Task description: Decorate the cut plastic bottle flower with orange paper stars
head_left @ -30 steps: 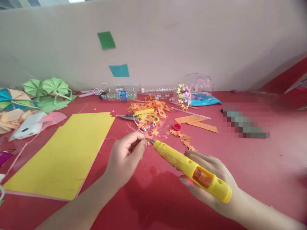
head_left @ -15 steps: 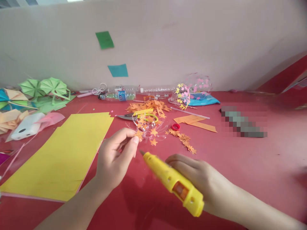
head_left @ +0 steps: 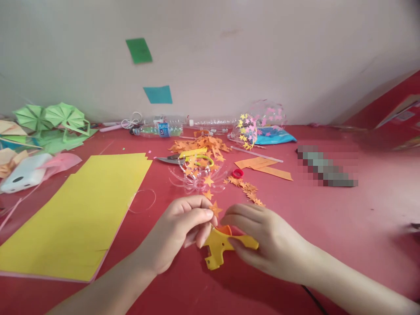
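Note:
Between the thumb and fingers of my left hand [head_left: 183, 227] is an orange paper star [head_left: 215, 209]. My right hand [head_left: 262, 236] has its fingers curled at the handle of a yellow glue gun [head_left: 218, 245], which lies low near the table's front, partly behind my left fingertips. Just beyond my hands stands a clear plastic piece [head_left: 193, 180] cut into curled strips, with orange stars around it. Yellow-handled scissors [head_left: 201, 158] rest behind it, against a heap of orange stars [head_left: 205, 143].
Yellow sheets [head_left: 78, 210] cover the left of the red table. Plastic bottles [head_left: 164, 127] line the wall. A red cap [head_left: 238, 173], orange strips [head_left: 265, 168] and a blurred dark object [head_left: 328, 168] are on the right. Green folded paper [head_left: 65, 116] sits back left.
My left hand has moved right with the star. The glue gun has gone from pointing up in my right hand to lying lower and turned, close to my left fingers.

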`<state>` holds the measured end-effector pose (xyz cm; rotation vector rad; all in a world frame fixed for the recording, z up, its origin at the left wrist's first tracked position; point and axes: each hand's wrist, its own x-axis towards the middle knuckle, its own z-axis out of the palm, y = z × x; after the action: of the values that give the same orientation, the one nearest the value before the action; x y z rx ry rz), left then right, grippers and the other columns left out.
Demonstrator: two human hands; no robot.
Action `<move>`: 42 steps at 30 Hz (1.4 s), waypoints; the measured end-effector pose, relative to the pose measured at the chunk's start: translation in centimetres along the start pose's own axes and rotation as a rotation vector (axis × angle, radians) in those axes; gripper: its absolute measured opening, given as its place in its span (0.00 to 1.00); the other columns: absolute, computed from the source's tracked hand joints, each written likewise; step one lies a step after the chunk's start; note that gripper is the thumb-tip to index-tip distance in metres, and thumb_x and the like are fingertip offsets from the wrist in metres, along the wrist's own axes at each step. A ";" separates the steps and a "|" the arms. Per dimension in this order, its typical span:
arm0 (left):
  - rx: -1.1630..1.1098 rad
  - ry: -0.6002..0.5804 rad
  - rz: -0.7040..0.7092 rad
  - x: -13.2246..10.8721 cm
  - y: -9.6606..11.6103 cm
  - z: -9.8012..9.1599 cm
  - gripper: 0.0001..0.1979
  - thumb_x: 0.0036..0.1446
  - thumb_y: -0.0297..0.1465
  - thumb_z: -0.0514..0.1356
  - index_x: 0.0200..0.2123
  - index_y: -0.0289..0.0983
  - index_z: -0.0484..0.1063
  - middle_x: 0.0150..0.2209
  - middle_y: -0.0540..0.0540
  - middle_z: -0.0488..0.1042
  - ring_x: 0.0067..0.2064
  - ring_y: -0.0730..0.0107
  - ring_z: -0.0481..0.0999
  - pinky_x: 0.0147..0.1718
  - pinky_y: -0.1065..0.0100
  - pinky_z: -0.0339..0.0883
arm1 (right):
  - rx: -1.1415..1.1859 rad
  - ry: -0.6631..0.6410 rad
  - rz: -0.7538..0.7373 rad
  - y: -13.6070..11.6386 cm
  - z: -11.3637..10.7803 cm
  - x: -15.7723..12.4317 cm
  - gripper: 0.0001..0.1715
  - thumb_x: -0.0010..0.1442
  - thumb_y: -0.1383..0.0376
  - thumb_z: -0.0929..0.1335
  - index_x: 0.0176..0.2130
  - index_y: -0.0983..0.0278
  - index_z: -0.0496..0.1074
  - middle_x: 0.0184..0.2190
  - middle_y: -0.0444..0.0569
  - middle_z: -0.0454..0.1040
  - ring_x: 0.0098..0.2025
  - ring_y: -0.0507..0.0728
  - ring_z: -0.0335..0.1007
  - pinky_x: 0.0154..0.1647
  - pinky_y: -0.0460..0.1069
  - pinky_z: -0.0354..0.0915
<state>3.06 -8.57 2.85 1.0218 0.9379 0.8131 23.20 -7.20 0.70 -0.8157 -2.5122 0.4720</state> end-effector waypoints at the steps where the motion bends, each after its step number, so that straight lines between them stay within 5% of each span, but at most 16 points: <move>1: -0.017 -0.012 -0.017 0.0 -0.1 0.1 0.09 0.57 0.30 0.54 0.25 0.36 0.67 0.14 0.54 0.62 0.17 0.81 0.52 0.15 0.76 0.41 | -0.001 0.113 -0.042 0.0 -0.2 0.0 0.09 0.59 0.72 0.64 0.42 0.64 0.67 0.35 0.50 0.72 0.34 0.54 0.69 0.32 0.49 0.68; 4: -0.064 -0.053 -0.084 0.0 -0.4 0.4 0.09 0.56 0.29 0.54 0.24 0.36 0.66 0.15 0.54 0.62 0.16 0.82 0.54 0.15 0.76 0.42 | -0.048 0.333 -0.151 -0.1 -0.6 -0.2 0.11 0.60 0.75 0.64 0.43 0.63 0.66 0.34 0.49 0.72 0.34 0.52 0.68 0.33 0.47 0.67; 14: -0.052 -0.099 -0.173 0.1 -0.8 1.1 0.11 0.55 0.32 0.53 0.22 0.36 0.64 0.15 0.54 0.60 0.16 0.81 0.52 0.15 0.74 0.41 | -0.230 0.309 -0.314 -0.4 -0.9 -0.3 0.11 0.59 0.76 0.63 0.40 0.65 0.68 0.31 0.49 0.74 0.29 0.52 0.69 0.30 0.47 0.67; 16: 0.039 -0.052 -0.114 0.0 -0.7 1.1 0.12 0.58 0.35 0.53 0.24 0.36 0.65 0.14 0.55 0.60 0.16 0.80 0.52 0.16 0.74 0.42 | -0.145 0.348 -0.240 -0.2 -1.0 -0.1 0.09 0.60 0.76 0.63 0.39 0.63 0.67 0.31 0.49 0.74 0.31 0.52 0.70 0.32 0.47 0.68; 19: 0.246 0.051 -0.002 -0.3 -0.6 1.0 0.11 0.59 0.37 0.54 0.30 0.37 0.68 0.16 0.56 0.59 0.20 0.78 0.56 0.19 0.75 0.50 | 0.055 0.418 0.074 0.4 -1.0 0.5 0.06 0.61 0.72 0.63 0.34 0.62 0.66 0.35 0.50 0.75 0.34 0.52 0.72 0.30 0.45 0.68; 24: 0.507 0.116 0.033 -0.5 -1.1 1.0 0.19 0.60 0.38 0.52 0.53 0.39 0.65 0.20 0.57 0.61 0.23 0.74 0.62 0.23 0.72 0.57 | 0.371 0.287 0.443 1.2 -0.7 1.3 0.07 0.62 0.65 0.63 0.31 0.63 0.66 0.42 0.52 0.76 0.33 0.52 0.74 0.30 0.47 0.70; 32: 0.532 0.113 0.030 -0.5 -1.8 1.4 0.31 0.59 0.32 0.51 0.66 0.43 0.48 0.20 0.58 0.63 0.23 0.73 0.65 0.26 0.71 0.62 | 0.519 0.250 0.460 0.7 0.0 1.2 0.06 0.61 0.64 0.64 0.32 0.62 0.66 0.44 0.51 0.76 0.39 0.53 0.75 0.38 0.48 0.72; 42: 0.462 0.067 -0.059 -0.2 -1.4 1.6 0.28 0.58 0.32 0.51 0.62 0.40 0.52 0.19 0.58 0.61 0.23 0.73 0.63 0.24 0.72 0.59 | 0.398 0.228 0.395 0.8 0.4 1.1 0.05 0.62 0.67 0.64 0.33 0.61 0.67 0.40 0.47 0.77 0.38 0.51 0.74 0.35 0.45 0.70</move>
<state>4.63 -9.71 1.93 1.3622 1.2415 0.5945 22.58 -5.99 0.35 -1.1295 -1.9572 0.9177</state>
